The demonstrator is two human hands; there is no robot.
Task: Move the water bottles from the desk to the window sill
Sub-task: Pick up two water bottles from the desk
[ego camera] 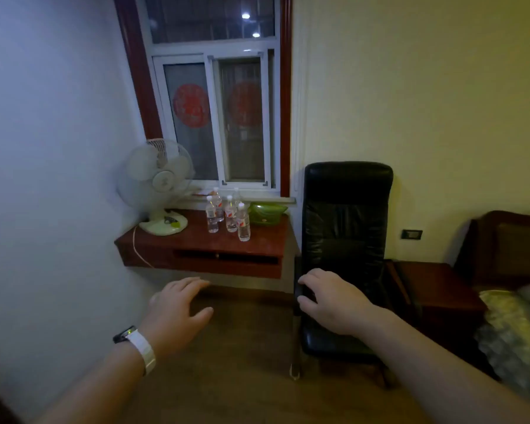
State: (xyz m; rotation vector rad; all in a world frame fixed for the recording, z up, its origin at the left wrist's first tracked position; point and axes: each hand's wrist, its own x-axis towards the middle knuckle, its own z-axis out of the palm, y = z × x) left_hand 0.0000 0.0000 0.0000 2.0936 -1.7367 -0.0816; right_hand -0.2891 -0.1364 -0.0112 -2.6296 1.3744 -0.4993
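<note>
Rear clear plastic water bottles (218,202) partly hidden behind front ones; label print too small to read. Dark wooden headboard (508,240) cut by right edge. Black leather chair (346,215) seat partly behind right hand (328,301).

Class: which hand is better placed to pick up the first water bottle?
Probably left: the left hand hovers open before the desk, nearer the water bottles; the right hand is by the chair.
</note>
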